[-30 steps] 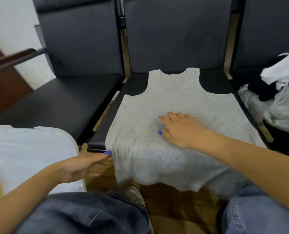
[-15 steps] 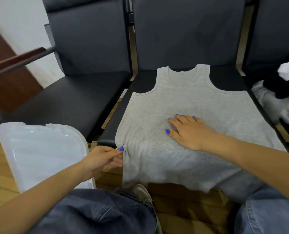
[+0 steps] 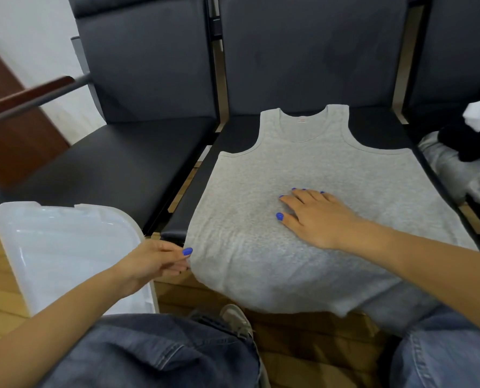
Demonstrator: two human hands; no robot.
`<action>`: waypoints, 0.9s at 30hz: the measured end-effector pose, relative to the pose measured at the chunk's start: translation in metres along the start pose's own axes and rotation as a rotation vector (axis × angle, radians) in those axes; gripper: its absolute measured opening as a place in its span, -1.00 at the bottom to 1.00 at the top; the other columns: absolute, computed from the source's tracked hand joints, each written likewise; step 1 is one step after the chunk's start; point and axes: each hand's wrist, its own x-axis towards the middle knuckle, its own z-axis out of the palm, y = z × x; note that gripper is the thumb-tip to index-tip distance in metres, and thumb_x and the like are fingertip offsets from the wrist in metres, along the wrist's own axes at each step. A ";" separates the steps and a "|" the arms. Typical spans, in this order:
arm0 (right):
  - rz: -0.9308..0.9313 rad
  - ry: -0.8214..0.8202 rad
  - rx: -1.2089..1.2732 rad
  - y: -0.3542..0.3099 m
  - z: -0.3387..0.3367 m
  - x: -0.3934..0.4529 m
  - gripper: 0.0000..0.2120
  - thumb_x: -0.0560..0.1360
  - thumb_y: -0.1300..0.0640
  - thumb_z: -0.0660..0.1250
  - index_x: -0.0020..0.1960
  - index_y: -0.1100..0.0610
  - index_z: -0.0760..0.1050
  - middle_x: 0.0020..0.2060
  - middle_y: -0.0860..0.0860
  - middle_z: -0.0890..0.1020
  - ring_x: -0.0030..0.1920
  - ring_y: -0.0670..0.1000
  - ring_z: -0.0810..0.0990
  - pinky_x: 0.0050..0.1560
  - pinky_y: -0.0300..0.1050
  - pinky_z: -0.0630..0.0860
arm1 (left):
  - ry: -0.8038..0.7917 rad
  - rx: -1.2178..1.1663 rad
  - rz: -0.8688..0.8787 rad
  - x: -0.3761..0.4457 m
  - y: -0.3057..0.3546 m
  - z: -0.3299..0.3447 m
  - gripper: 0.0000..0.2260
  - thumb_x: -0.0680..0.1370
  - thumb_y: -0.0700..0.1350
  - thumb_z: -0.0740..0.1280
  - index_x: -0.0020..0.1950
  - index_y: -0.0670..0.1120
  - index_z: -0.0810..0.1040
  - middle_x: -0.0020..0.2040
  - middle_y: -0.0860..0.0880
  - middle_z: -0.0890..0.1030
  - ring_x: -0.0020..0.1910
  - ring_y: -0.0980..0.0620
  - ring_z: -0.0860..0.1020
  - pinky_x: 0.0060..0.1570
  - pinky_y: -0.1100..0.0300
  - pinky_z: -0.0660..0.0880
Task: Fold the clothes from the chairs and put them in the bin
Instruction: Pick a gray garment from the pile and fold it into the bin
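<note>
A grey tank top (image 3: 303, 169) lies spread flat on the seat of the middle black chair (image 3: 311, 51), neck away from me, its hem hanging over the front edge. My right hand (image 3: 314, 217) rests flat on the middle of the fabric with straight fingers. My left hand (image 3: 160, 261) pinches the shirt's left side edge near the hem. A clear plastic bin (image 3: 65, 256) stands on the floor at the lower left, beside my left forearm.
The left black chair (image 3: 138, 152) has a bare seat and a wooden armrest (image 3: 26, 93). A pile of grey, black and white clothes (image 3: 468, 152) lies on the right chair. My jeans-clad knees fill the bottom edge over a wooden floor.
The view has shifted so the chairs and shirt sit further right. My left hand went from near the shirt's left edge to pinching it. My right hand stays flat on the fabric.
</note>
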 end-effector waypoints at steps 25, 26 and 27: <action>-0.007 0.028 0.096 0.006 0.007 -0.004 -0.47 0.64 -0.18 -0.13 0.56 -0.06 0.00 0.56 -0.03 0.02 0.55 -0.01 -0.03 0.52 0.00 -0.12 | 0.030 0.592 0.295 -0.004 -0.003 -0.002 -0.82 0.64 -0.14 0.17 -0.11 -0.11 0.50 -0.32 0.06 0.60 -0.36 0.03 0.56 -0.39 0.24 0.51; -0.007 0.032 0.114 0.006 0.007 -0.005 -0.48 0.64 -0.18 -0.14 0.56 -0.06 0.00 0.56 -0.04 0.02 0.55 -0.02 -0.03 0.52 -0.01 -0.13 | 0.097 0.565 0.318 -0.004 -0.001 -0.004 -0.82 0.64 -0.13 0.18 -0.09 -0.13 0.52 -0.28 0.03 0.60 -0.37 0.01 0.56 -0.39 0.25 0.50; -0.007 0.045 0.133 0.006 0.007 -0.006 -0.48 0.64 -0.17 -0.14 0.56 -0.06 0.00 0.56 -0.05 0.02 0.55 -0.03 -0.03 0.52 -0.01 -0.13 | 0.158 0.517 0.328 -0.003 0.001 -0.006 -0.81 0.64 -0.14 0.18 -0.08 -0.15 0.53 -0.25 -0.04 0.61 -0.37 -0.01 0.56 -0.41 0.26 0.48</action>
